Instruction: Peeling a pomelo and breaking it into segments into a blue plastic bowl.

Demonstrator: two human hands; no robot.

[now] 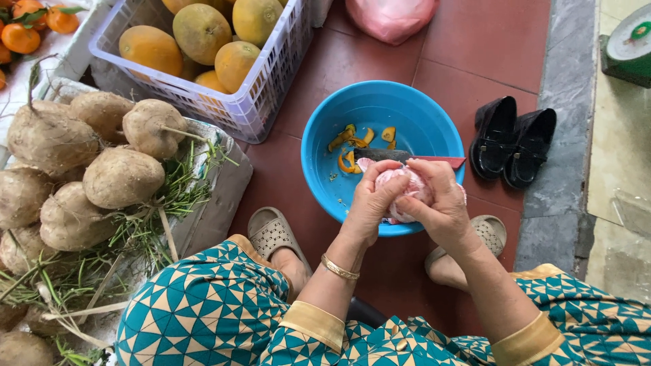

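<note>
Both hands are closed around a peeled pink citrus fruit, held just above the near rim of a round blue plastic basin. My left hand cups the fruit from the left, thumb on top. My right hand grips it from the right, fingers pressing into the flesh. Inside the basin lie a few orange peel scraps and a knife with a dark blade and a red handle, resting across the basin behind the hands.
A pale plastic crate of large yellow-orange fruits stands at top left. Brown round tubers with green stems pile on the left. Small oranges sit at the corner. Black shoes, a pink bag and a green scale lie beyond.
</note>
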